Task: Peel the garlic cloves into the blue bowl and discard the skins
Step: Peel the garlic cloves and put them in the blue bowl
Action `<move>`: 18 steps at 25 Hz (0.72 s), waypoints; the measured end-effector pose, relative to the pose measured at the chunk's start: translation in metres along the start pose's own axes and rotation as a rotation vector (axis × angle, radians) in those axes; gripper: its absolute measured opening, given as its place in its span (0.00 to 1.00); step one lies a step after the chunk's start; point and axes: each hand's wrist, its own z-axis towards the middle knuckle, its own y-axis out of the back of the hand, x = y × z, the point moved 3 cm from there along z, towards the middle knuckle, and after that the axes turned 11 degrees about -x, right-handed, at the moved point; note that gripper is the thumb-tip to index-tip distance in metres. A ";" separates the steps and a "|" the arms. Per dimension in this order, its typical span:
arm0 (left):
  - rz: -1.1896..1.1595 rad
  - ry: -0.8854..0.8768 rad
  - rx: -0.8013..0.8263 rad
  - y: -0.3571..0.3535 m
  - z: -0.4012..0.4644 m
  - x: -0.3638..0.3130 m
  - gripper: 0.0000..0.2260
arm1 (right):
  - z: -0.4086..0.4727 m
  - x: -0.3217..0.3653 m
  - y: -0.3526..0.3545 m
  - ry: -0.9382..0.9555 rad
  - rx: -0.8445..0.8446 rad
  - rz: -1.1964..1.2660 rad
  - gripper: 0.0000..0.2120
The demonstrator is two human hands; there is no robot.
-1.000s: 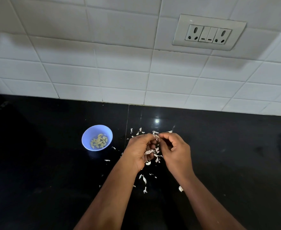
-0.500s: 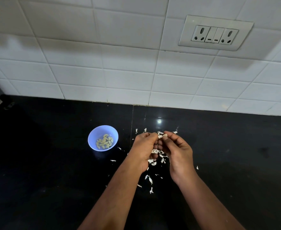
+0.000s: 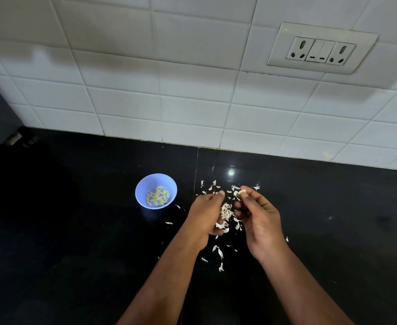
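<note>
Hands parted, right hand [image 3: 260, 221] pinching one clove [image 3: 241, 193]

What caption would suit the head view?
Right hand pinches a garlic clove above scattered skins; peeled cloves fill blue bowl.

Left hand [image 3: 208, 214]: bare, no glove, ring or wristband visible. Right hand [image 3: 259, 219]: bare, likewise unadorned; short fingernails [image 3: 244, 195] show at the tips. Both forearms: uncovered down to the frame's lower edge, no sleeve in view.
</note>
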 end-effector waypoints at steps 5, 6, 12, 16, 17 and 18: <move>0.067 -0.168 -0.024 -0.001 -0.003 0.010 0.03 | 0.000 0.011 0.006 0.168 -0.013 -0.167 0.08; 0.042 -0.178 -0.023 -0.001 -0.006 0.009 0.05 | 0.000 0.013 0.007 0.188 -0.008 -0.188 0.07; -0.073 -0.238 0.109 -0.016 -0.013 0.002 0.16 | -0.011 0.010 0.000 0.150 0.044 -0.214 0.08; -0.086 -0.364 0.107 -0.016 -0.013 0.004 0.15 | -0.016 0.010 -0.002 0.090 0.064 -0.130 0.10; -0.072 -0.393 0.112 -0.014 -0.013 0.003 0.15 | -0.016 0.012 -0.002 0.107 0.070 -0.145 0.10; -0.054 -0.422 0.115 -0.013 -0.013 0.003 0.14 | -0.015 0.015 -0.002 0.130 0.078 -0.166 0.10</move>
